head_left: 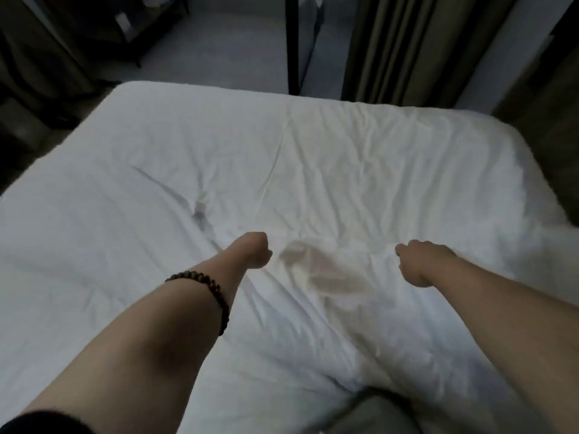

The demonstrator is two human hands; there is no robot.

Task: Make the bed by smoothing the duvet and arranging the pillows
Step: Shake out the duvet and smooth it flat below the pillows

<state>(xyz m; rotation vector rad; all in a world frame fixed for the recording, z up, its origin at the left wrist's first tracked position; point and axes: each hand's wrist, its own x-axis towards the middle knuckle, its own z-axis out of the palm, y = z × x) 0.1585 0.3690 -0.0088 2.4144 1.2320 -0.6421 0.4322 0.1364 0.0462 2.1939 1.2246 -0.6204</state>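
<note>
A white duvet (344,158) covers the whole bed, creased across its middle, with a raised fold between my hands. My left hand (254,249), with a dark bead bracelet on the wrist, is curled into a fist at the centre of the bed and grips the duvet where long creases run into it. To the right, my right hand (416,261) has its fingers curled down into the bunched fabric. Both arms reach forward over the near edge. No pillows are in view.
Beyond the far edge lies grey floor (225,51). A black post (293,42) and striped curtains (407,45) stand at the far right, and dark furniture (94,23) at the far left. A grey surface (369,415) shows at the bottom.
</note>
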